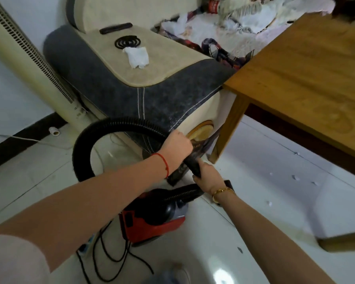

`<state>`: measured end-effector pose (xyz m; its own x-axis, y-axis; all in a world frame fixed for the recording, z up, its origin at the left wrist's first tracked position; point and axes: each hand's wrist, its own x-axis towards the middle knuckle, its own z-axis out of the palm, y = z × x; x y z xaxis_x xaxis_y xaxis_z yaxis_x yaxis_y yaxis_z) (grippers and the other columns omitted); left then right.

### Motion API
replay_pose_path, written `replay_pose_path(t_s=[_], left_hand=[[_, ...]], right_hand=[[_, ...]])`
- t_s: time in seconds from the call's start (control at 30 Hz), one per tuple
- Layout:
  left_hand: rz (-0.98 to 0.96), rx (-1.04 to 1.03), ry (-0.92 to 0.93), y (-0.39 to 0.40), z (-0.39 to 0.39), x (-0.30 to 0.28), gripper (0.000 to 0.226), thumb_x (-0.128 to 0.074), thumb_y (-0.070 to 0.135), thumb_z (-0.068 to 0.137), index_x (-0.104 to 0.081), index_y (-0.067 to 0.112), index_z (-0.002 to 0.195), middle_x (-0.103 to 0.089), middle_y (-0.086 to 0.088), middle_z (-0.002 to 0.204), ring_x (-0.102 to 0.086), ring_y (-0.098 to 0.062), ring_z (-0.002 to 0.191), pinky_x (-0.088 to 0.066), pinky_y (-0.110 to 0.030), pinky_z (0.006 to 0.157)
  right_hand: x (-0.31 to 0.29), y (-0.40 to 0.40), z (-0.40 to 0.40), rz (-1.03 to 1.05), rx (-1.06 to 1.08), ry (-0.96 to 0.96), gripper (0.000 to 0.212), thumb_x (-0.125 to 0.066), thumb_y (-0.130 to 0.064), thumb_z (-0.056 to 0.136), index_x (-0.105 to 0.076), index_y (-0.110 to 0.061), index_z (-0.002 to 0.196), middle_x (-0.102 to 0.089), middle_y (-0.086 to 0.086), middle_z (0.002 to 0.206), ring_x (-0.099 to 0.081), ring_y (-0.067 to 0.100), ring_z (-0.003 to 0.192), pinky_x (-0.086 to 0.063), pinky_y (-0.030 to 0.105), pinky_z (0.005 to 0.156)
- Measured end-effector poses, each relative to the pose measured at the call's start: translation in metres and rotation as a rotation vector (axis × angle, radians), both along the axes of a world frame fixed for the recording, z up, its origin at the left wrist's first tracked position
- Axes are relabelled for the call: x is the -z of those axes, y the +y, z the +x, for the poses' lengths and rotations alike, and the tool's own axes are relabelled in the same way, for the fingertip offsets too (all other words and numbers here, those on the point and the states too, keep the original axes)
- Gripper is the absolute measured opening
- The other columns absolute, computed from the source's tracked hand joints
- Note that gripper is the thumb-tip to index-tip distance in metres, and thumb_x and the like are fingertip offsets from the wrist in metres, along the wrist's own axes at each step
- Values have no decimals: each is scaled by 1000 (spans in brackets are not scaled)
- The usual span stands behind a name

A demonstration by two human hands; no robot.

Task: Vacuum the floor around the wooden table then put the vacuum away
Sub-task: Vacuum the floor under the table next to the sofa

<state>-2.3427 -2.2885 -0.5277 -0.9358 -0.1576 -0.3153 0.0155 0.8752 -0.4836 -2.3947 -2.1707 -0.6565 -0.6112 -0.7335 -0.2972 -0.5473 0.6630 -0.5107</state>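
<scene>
Vacuum [152, 220], red and black, one unit, sits on the white floor [254, 181] at 6 o'clock from the sofa arm [131, 83]. Black ribbed hose [86, 144] loops up at 9 o'clock from the hands. Left hand [177, 145], arm outstretched, fingers curled round the hose end. Right hand [208, 176], just below, grips the black tube [194, 163]. Red string on left wrist, gold bracelet on right. Wooden table [307, 78] at 2 o'clock, one leg [228, 128] just beside the hands. No readable writing. Several white scraps [295, 177] on the floor under the table; one tissue [136, 57] on the sofa arm.
</scene>
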Motion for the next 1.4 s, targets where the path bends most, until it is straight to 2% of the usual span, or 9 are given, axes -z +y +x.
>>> replay_pose_path(t_s=[0.23, 0.4, 0.47, 0.57, 0.77, 0.97, 1.07, 1.23, 1.4], left_hand=[[171, -130, -188, 22, -6, -42, 27, -49, 8, 92, -62, 17, 115, -62, 0, 115, -59, -22, 107, -49, -36, 85], [275, -202, -216, 38, 2, -46, 30, -40, -2, 94, -57, 11, 116, -62, -4, 115, -61, -24, 106, -42, -31, 67], [321, -262, -194, 38, 7, -45, 27, -43, 0, 94, -55, 8, 116, -61, -5, 114, -61, -24, 103, -38, -30, 61], [363, -342, -171, 41, 13, -40, 22, -50, 8, 93, -54, 8, 115, -61, -6, 113, -62, -22, 101, -46, -30, 75], [413, -477, -119, 64, 16, -8, 23, -55, 20, 93, -51, 10, 114, -61, -5, 107, -61, -21, 97, -44, -30, 77], [381, -571, -24, 100, 12, 35, 21, -53, 22, 94, -50, 12, 113, -62, -4, 107, -63, -21, 96, -46, -31, 77], [364, -586, 42, 114, 7, 59, 19, -51, 18, 94, -50, 11, 112, -63, -5, 106, -63, -21, 95, -45, -31, 76], [327, -525, 130, 129, -12, 102, 24, -49, 18, 95, -49, 11, 118, -61, -5, 112, -61, -21, 100, -45, -31, 79], [221, -452, 231, 139, -29, 154, 28, -50, 20, 95, -47, 11, 121, -61, -3, 110, -62, -21, 99, -44, -31, 74]], right_hand=[[-48, 12, 9, 114, 18, -147, 23, -56, -9, 84, -47, -11, 106, -65, 16, 103, -61, 35, 93, -51, 43, 80], [-70, 20, -1, 132, -31, -233, 34, -61, -17, 86, -50, -11, 117, -60, 14, 111, -57, 32, 102, -48, 41, 89], [-72, 25, -6, 131, -69, -234, 40, -63, -21, 86, -49, -14, 122, -58, 12, 117, -56, 30, 106, -47, 40, 92], [-68, 34, -10, 134, -138, -214, 49, -63, -21, 86, -43, -17, 131, -56, 10, 122, -56, 27, 109, -48, 39, 94], [-35, 59, -24, 102, -204, -177, 53, -60, -21, 89, -37, -15, 136, -49, 11, 131, -55, 27, 112, -48, 33, 92], [13, 94, -51, 37, -350, -90, 56, -57, -21, 91, -33, -15, 142, -41, 8, 143, -47, 25, 125, -43, 34, 103], [40, 105, -64, -20, -386, -6, 55, -57, -22, 91, -36, -15, 141, -42, 7, 141, -46, 23, 126, -40, 30, 107], [84, 115, -89, -121, -371, 180, 41, -59, -17, 88, -49, -11, 127, -53, 9, 122, -54, 25, 106, -46, 30, 90], [129, 122, -114, -138, -336, 334, 33, -52, -21, 93, -48, -11, 124, -53, 9, 120, -56, 26, 100, -51, 37, 79]])
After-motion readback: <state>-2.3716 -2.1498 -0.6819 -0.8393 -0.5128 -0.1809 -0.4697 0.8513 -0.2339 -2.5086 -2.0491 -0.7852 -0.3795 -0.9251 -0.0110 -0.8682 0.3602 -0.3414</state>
